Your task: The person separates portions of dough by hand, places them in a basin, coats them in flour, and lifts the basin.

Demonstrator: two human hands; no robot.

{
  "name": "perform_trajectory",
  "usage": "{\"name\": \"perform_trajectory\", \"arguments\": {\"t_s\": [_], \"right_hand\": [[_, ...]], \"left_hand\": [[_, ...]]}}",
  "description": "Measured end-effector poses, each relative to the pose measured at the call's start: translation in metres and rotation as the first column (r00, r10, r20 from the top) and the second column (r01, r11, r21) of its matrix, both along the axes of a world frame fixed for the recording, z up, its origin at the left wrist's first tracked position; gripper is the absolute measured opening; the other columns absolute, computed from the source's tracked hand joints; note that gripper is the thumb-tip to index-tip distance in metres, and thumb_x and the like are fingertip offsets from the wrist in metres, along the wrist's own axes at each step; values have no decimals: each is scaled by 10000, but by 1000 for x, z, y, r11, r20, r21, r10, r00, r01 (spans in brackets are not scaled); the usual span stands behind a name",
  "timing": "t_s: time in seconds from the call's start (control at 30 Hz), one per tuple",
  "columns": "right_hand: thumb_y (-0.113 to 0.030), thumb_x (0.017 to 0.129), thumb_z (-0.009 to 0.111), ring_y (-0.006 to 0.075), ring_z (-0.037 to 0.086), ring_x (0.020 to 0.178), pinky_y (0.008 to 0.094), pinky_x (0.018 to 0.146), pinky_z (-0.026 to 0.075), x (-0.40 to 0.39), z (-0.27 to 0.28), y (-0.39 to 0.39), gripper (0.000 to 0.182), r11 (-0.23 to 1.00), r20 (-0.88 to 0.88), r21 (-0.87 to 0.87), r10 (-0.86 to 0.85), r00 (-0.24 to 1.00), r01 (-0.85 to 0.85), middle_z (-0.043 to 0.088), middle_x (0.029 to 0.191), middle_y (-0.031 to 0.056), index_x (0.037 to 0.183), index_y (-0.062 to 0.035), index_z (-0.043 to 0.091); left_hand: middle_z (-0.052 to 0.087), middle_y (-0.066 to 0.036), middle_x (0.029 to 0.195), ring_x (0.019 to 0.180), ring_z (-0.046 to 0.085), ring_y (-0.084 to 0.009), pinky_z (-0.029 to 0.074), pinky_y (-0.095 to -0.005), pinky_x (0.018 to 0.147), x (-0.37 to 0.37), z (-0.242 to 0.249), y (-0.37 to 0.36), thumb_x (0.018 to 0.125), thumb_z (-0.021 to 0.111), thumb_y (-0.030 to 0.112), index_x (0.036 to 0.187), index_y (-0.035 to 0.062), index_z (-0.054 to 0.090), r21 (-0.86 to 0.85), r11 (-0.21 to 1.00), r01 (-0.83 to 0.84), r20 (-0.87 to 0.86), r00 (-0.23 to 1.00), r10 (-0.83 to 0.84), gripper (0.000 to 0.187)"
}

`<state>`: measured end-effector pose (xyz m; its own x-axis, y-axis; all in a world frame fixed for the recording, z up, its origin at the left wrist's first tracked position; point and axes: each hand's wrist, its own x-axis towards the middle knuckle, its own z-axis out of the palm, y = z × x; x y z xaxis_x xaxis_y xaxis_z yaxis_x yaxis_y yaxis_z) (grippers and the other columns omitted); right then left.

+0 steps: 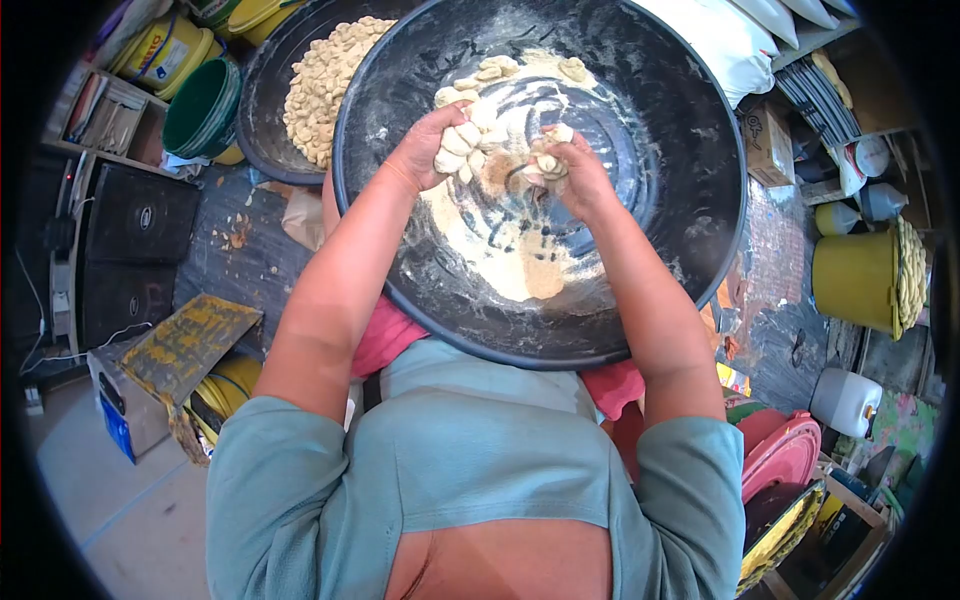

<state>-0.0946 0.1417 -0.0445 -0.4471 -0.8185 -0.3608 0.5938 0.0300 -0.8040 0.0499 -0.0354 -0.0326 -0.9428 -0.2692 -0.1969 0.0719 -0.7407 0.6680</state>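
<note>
A wide black basin (690,190) rests over my lap, dusted inside with pale flour-like powder (515,270). My left hand (428,145) is closed around several pale dough-like pieces (457,150) on the basin's left side. Right of it, my right hand (582,175) grips a smaller bunch of similar pieces (548,160). A few more pieces (492,70) lie near the far side of the powder. The hands are apart, both above the basin's middle.
A second dark basin (262,150) at the upper left holds many pale pieces (335,85). Green buckets (203,105) stand left of it. At the right are a filled yellow bucket (855,280), a cardboard box (768,145) and a white jug (845,402).
</note>
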Motion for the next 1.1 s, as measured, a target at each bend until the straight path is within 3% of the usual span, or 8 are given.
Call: {"name": "perform_trajectory", "arguments": {"t_s": [0.07,0.2,0.3,0.5,0.73,0.97,1.0,1.1], "right_hand": [[-60,895,521,269,619,988,418,839,555,-1,6,3,373,998,30,-65,17,999,-15,548,1124,150,1261,-69,451],[10,825,586,207,616,944,392,784,562,21,22,-3,385,996,-7,-45,77,997,-77,562,1096,93,1185,-96,500],[-53,842,632,191,626,896,352,725,552,6,7,-1,372,987,-184,133,112,977,-88,594,1024,88,1186,-89,495],[24,801,598,114,566,687,286,585,493,-4,2,-5,343,994,-569,-56,-110,815,95,591,827,37,1117,-84,520],[-41,797,631,141,638,777,305,605,536,12,12,4,329,966,-141,114,246,959,-232,632,844,58,1102,-101,519],[-28,794,630,161,644,745,296,546,517,-21,16,3,188,990,-310,12,-130,942,141,636,834,65,961,-87,567],[-40,784,630,195,637,857,323,682,537,-28,14,5,260,998,-294,12,-48,955,54,631,945,88,1037,-84,585],[-45,793,630,203,620,940,332,838,516,-25,6,3,339,982,-704,188,144,695,-13,615,1039,98,1127,-43,574]], "left_hand": [[633,-116,1053,874,666,-212,573,-344,756,0,0,-1,845,493,147,1180,23,507,-37,998,44,17,999,-43,358],[635,-113,1043,850,669,-210,572,-332,759,-5,-4,10,861,489,149,1164,23,521,-29,995,92,91,992,-89,330],[628,-119,1074,901,650,-185,554,-309,781,-6,-7,9,886,499,153,1233,-6,493,-106,991,85,123,990,-72,381],[609,-96,1088,953,616,-164,518,-302,817,-8,5,16,851,626,170,1250,7,505,-278,959,58,302,953,30,447],[566,-68,1065,1052,513,-146,359,-277,951,-5,12,27,766,743,205,1198,106,495,-511,829,228,369,929,-28,508],[613,-18,980,923,568,-100,437,-251,839,-10,3,18,816,700,176,1079,76,586,-454,855,250,343,935,-91,303],[616,-19,986,915,573,-100,440,-245,833,-9,5,20,825,692,176,1069,74,596,-416,876,244,337,936,-101,282],[616,-28,1013,942,569,-105,438,-247,847,-9,5,22,840,681,194,1084,75,604,-415,877,244,327,939,-106,283]]}}
